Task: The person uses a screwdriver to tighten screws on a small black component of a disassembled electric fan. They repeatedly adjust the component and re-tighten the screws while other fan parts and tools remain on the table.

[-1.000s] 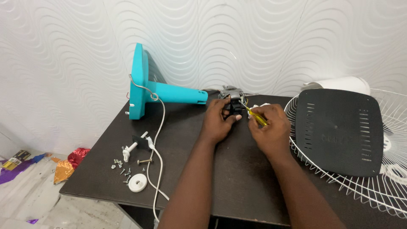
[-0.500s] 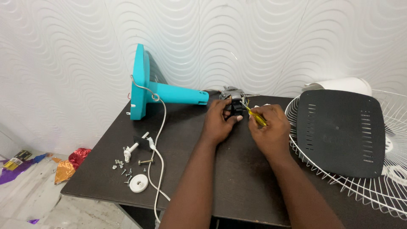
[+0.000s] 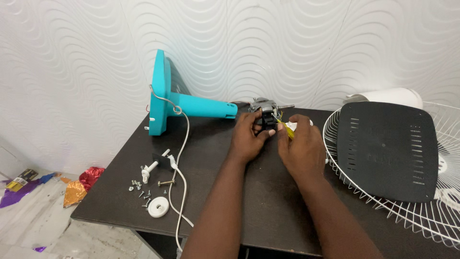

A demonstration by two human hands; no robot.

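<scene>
Hands: left hand point(image 3: 249, 136) grips fan motor point(image 3: 263, 111); right hand point(image 3: 301, 144) grips yellow screwdriver point(image 3: 286, 126) | white grille point(image 3: 421, 211) beside

Home room used as makeshift repair spot: white wavy-textured wall panel point(image 3: 287, 43) at 12 o'clock, dark wooden table point(image 3: 268, 192) centre, crumpled shiny foil wrappers point(image 3: 72, 189) on floor at 8 o'clock.

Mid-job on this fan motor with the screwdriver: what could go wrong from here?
The yellow-handled screwdriver in the right hand points toward the left hand gripping the grey fan motor; a slip could jab those fingers. The small loose screws lie near the dark table's left edge and could roll off. The white power cord hangs over the front edge, so a snag might tug the teal fan stand.
</scene>
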